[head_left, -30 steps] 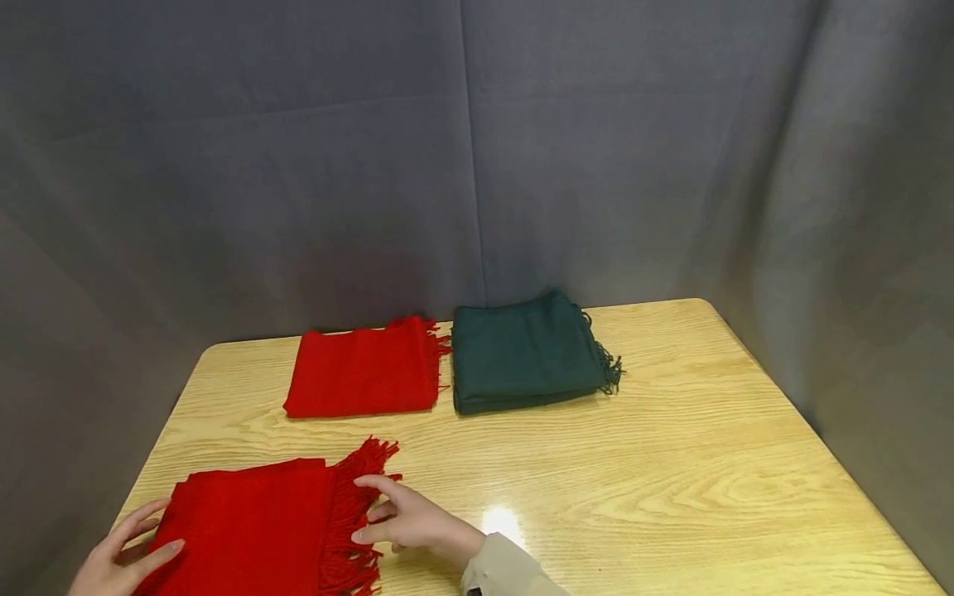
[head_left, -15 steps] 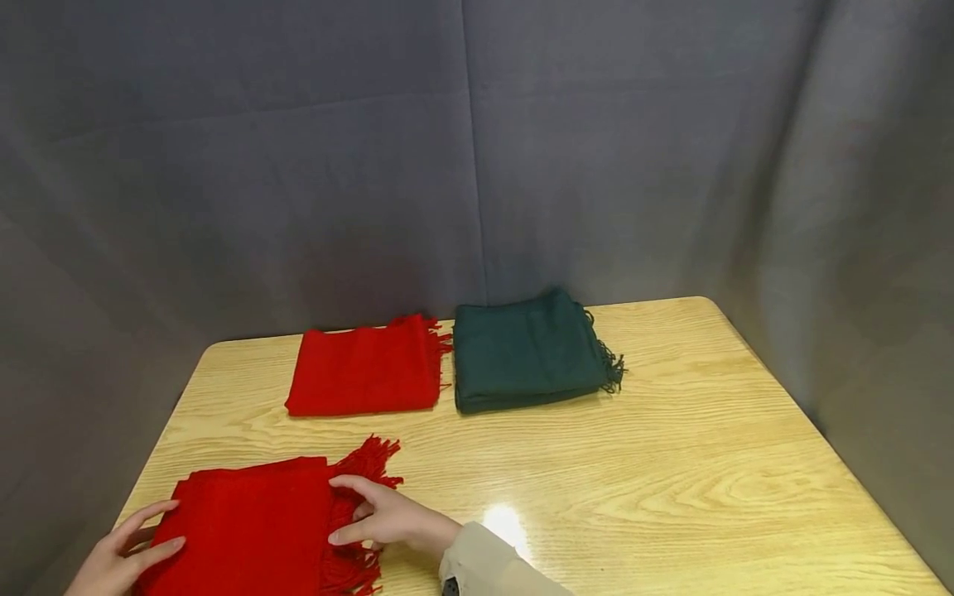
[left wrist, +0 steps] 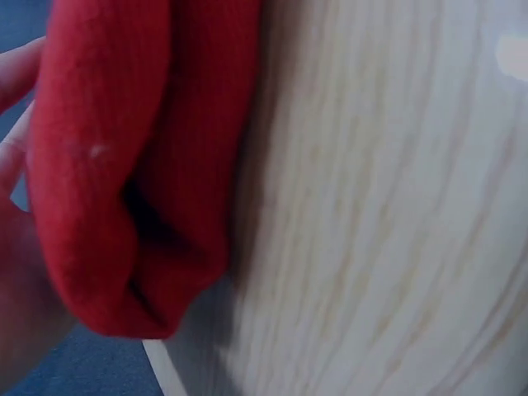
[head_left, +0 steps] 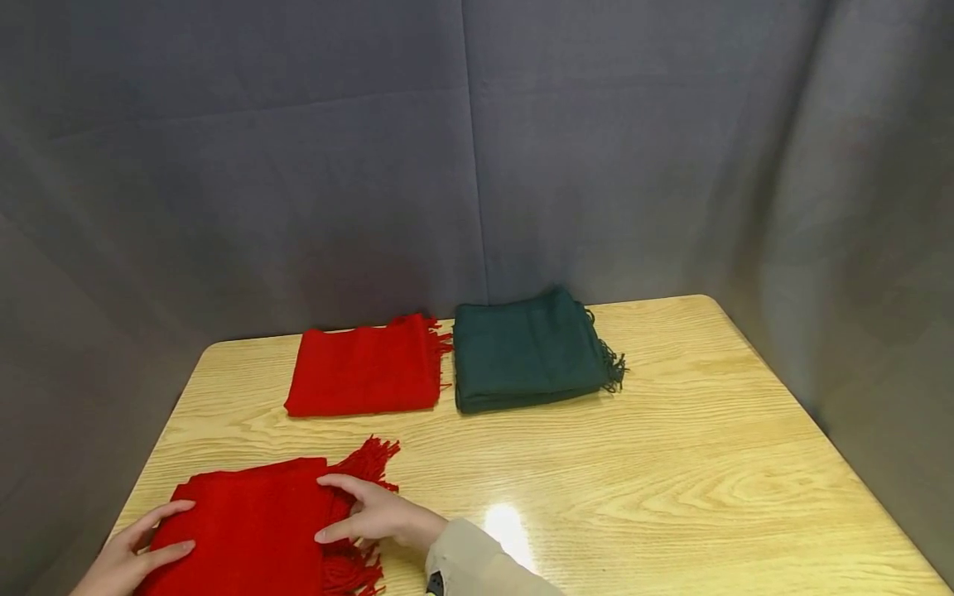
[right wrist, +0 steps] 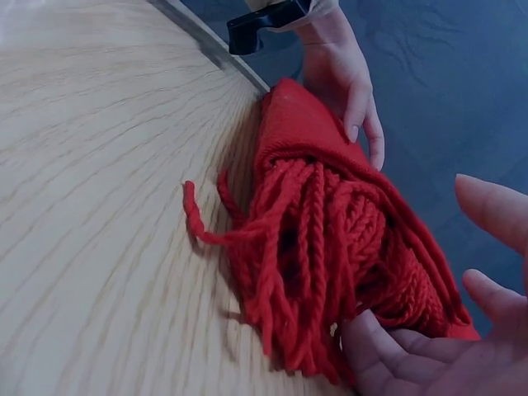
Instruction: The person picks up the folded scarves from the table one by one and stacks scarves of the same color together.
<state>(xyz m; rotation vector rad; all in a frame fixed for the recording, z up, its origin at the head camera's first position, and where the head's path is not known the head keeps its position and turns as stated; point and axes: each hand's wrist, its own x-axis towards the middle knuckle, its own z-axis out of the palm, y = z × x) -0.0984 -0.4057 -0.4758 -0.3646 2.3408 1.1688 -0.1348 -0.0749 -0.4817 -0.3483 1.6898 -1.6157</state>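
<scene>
A folded red fringed scarf (head_left: 249, 526) lies at the table's front left, its fringe (head_left: 358, 497) towards the right. My left hand (head_left: 134, 550) is at its left edge, with two extended fingers over the cloth. In the left wrist view, a thick rounded fold (left wrist: 107, 165) hides part of that hand. My right hand (head_left: 373, 513) reaches across the fringe, two fingertips at the fringe's inner border. The right wrist view shows lower fingers (right wrist: 375, 351) touching the fringe from below, and two others spread apart above the scarf.
Farther back on the wooden table (head_left: 671, 463) lie another folded red scarf (head_left: 365, 372) and, right beside it, a folded dark green scarf (head_left: 529, 356). Their fringes point right. A grey curtain (head_left: 358, 165) hangs behind the table and along both sides.
My right hand has moved left across the fringe to the edge of the folded cloth. The left hand's fingers have slid slightly right over the scarf. The scarves at the back have stayed put.
</scene>
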